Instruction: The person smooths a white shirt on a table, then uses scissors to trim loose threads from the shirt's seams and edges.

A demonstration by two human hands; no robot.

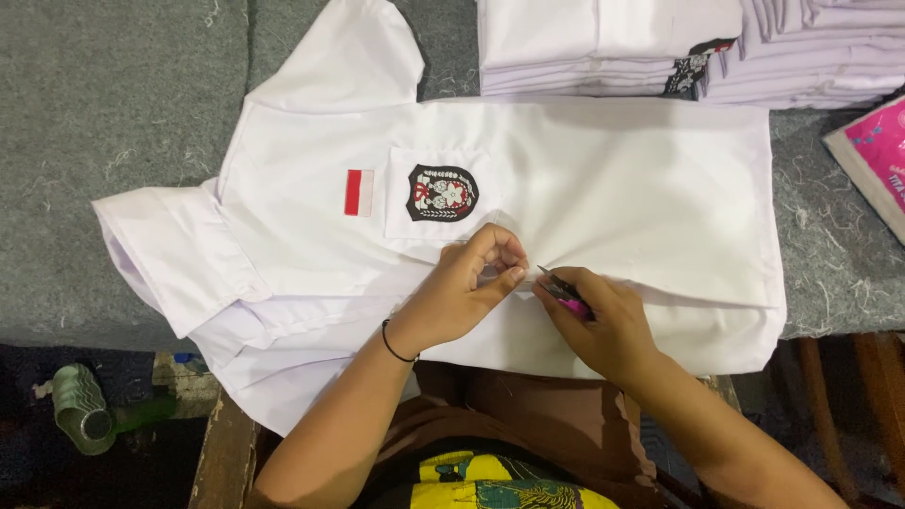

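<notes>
A white short-sleeved shirt (603, 188) lies flat on a grey felt-covered table (104, 104), collar to the left. Its chest pocket carries a dark embroidered badge (442, 192), with a small red and white patch (358, 192) beside it. My left hand (467, 287), a black band on the wrist, pinches the cloth at the front placket just below the pocket. My right hand (603, 325) holds small pink-handled thread snips (564, 290), their metal tips pointing at the pinched spot, right next to my left fingers.
A stack of folded white shirts (679, 47) sits at the table's far edge. A pink printed package (877, 155) lies at the right edge. Below the table's left front, a green roll (83, 407) rests on the floor.
</notes>
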